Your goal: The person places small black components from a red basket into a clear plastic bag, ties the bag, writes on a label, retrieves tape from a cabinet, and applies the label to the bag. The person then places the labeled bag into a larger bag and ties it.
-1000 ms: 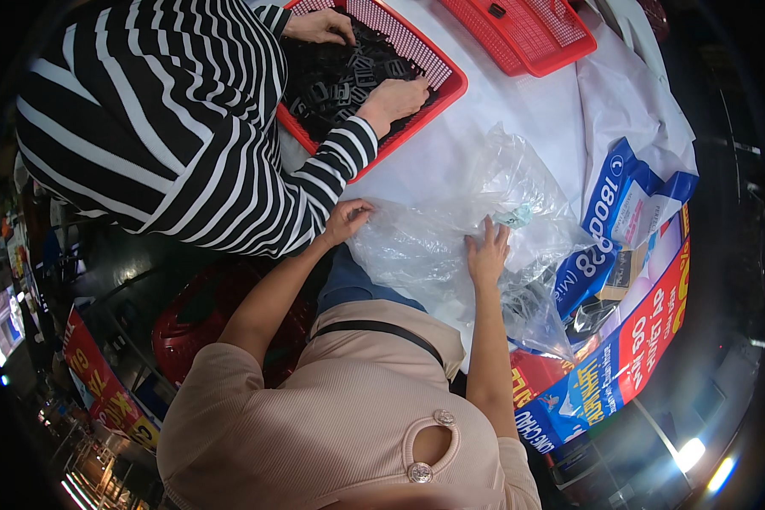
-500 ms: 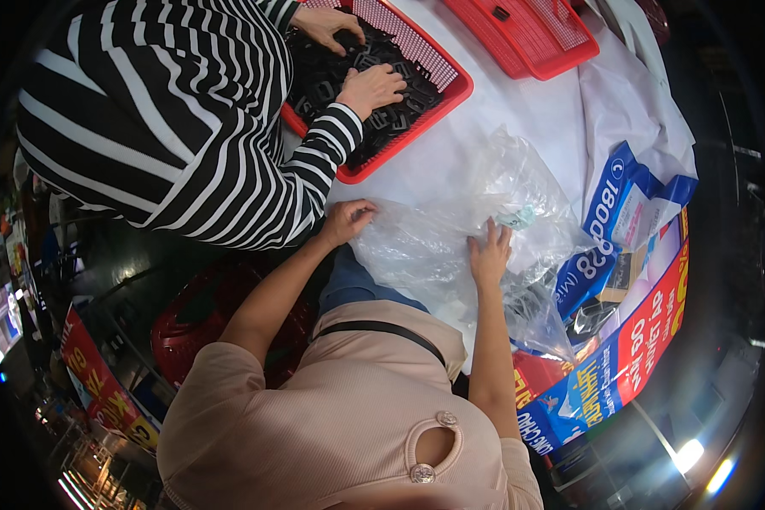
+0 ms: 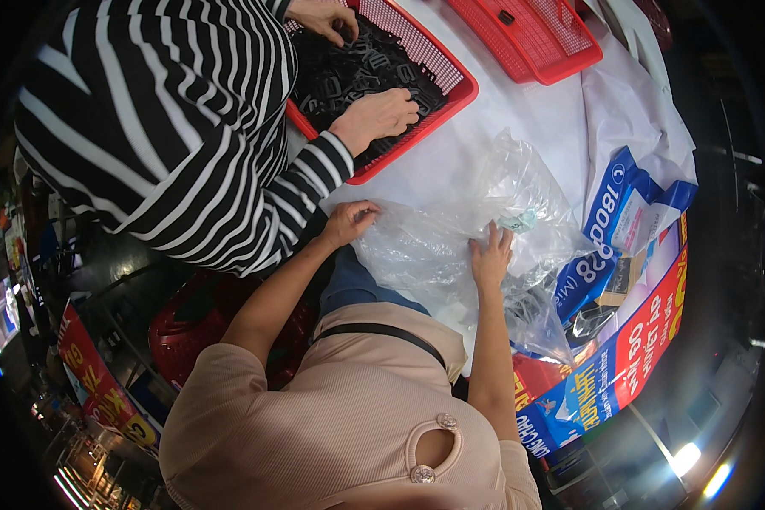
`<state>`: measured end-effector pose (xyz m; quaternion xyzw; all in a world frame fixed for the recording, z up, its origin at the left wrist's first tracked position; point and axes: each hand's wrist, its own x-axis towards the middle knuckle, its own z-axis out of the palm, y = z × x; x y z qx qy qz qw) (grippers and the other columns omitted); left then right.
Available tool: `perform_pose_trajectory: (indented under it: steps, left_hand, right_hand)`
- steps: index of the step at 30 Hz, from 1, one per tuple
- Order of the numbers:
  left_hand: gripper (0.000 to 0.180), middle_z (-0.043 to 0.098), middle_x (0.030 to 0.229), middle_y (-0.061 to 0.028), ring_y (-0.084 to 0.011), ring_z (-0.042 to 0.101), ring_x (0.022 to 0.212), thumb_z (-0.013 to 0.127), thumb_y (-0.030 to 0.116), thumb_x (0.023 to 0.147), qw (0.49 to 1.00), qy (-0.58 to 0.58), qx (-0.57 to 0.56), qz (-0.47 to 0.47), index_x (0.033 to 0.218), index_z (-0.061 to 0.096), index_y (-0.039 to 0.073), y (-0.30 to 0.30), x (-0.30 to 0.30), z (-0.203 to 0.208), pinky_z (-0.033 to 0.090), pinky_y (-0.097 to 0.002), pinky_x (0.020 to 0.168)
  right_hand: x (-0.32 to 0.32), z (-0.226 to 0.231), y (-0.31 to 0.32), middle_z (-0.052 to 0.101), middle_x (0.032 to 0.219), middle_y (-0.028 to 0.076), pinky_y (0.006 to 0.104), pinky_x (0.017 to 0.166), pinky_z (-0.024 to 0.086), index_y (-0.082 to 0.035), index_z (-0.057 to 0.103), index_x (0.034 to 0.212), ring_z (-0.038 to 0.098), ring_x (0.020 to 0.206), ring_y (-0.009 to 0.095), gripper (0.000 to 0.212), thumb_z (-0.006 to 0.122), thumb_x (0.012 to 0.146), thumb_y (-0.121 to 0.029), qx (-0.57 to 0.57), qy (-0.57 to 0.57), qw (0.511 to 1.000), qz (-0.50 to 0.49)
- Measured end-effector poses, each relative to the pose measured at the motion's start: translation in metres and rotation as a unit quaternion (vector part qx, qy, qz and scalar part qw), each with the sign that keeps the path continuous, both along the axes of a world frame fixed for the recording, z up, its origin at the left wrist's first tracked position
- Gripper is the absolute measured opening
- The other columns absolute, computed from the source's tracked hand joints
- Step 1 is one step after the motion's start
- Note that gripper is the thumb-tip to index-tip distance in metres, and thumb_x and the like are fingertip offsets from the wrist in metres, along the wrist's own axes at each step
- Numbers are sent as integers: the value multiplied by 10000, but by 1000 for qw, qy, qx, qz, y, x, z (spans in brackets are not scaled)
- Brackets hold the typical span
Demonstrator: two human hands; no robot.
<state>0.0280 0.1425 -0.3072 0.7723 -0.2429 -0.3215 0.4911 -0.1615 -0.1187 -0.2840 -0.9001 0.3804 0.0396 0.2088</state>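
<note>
A large clear plastic bag (image 3: 433,242) lies crumpled across the white-covered table in front of me, with a pale green label on it. My left hand (image 3: 351,223) pinches the bag's left edge between thumb and fingers. Farther right, my right hand (image 3: 490,255) rests on the bag with its fingers spread, just below the label. Beyond my left hand stands a red plastic basket (image 3: 438,106) heaped with small black buckle-like pieces (image 3: 340,85). A co-worker's hands (image 3: 378,116) are among those pieces.
The co-worker in a striped sleeve (image 3: 302,191) sits close on my left. A second red basket (image 3: 561,51) with a small black piece stands at the far right. Printed blue and red sheets (image 3: 603,365) cover the table's right side. A dark red chair (image 3: 195,319) is at lower left.
The co-worker's nearer hand has shifted toward the right and nearer side of the basket, and the striped arm has moved. My hands stay almost where they were on the bag.
</note>
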Motion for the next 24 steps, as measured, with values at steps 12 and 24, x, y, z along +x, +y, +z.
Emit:
perform_pose_trajectory:
  steps: [12, 24]
  left_hand:
    - [220, 663, 819, -83, -133, 613, 733, 557, 82, 823, 1000, 6, 28, -1, 1022, 643, 45, 1, -5, 19, 470, -255, 670]
    - [453, 625, 1062, -163, -275, 622, 882, 455, -26, 745, 996, -87, 27, 16, 1174, 577, 54, -20, -13, 44, 466, -294, 801]
  right_hand:
    - [23, 57, -11, 452, 1275, 159, 432, 945, 382, -106, 512, 1206, 466, 1170, 324, 412, 585, 800, -96, -20, 196, 980, 32]
    - [206, 104, 8, 643, 993, 178, 309, 660, 523, 29, 541, 1068, 670, 799, 240, 477, 659, 804, -350, 306, -127, 941, -69]
